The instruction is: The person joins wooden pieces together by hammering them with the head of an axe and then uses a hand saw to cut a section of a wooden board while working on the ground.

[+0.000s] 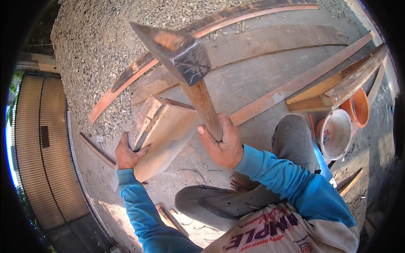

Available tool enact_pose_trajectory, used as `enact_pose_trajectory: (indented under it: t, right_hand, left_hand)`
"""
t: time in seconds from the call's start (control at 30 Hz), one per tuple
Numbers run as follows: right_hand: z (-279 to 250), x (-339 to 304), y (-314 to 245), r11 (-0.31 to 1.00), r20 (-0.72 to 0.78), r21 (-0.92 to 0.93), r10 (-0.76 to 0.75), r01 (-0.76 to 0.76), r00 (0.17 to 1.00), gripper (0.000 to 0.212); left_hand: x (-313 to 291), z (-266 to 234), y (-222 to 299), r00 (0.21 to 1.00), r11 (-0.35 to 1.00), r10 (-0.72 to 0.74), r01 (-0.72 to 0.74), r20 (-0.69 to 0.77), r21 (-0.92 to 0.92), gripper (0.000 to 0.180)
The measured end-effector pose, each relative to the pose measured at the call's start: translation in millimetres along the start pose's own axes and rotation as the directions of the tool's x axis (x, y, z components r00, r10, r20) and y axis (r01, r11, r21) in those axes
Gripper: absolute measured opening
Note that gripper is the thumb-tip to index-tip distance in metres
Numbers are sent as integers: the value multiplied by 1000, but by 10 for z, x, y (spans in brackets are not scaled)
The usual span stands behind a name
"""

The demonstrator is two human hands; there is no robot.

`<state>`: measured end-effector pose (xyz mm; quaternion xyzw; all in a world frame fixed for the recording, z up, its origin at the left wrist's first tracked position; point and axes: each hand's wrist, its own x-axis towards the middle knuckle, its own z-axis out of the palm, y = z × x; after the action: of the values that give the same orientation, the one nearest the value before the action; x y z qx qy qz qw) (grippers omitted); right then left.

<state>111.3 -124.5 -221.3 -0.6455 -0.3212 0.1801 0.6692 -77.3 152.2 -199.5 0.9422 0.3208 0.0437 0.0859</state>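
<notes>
My right hand is wrapped round the wooden handle of a hammer. The hammer is raised, its dark steel head high and close to the camera; one end of the head tapers to a point, the other has a scored square face. My left hand grips the edge of a piece made of joined boards, the thumb on its face and the other fingers round the outer side. This wooden piece stands tilted on the ground, and the hammer partly covers its upper right corner.
Gravel lies at the upper left, with long planks across the far side. A long narrow board runs to the right, by stacked timbers. A whitish bucket and an orange bucket stand right of my knee.
</notes>
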Motion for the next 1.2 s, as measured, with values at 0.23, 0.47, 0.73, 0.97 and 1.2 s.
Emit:
enact_pose_trajectory:
  t: [0.23,0.47,0.73,0.97,1.2]
  right_hand:
    - [-50,-326,1257,862,197,-348,453,-370,870,29]
    - [24,-45,213,997,6,-30,70,-70,998,33]
    - [-7,-398,1386,896,182,-277,403,-346,897,34]
    - [20,-105,514,991,-30,20,134,-133,991,38]
    - [-90,-378,1340,895,138,-108,445,-433,885,37]
  left_hand:
    - [48,91,-18,999,1000,27,-27,20,1,75]
    - [40,14,-92,1000,1000,3,-3,8,-3,75]
    - [1,84,-52,999,1000,-21,21,25,-12,80]
    - [-19,20,10,1000,999,-20,21,19,-25,79]
    - [-53,158,-8,999,999,24,-22,29,-43,79]
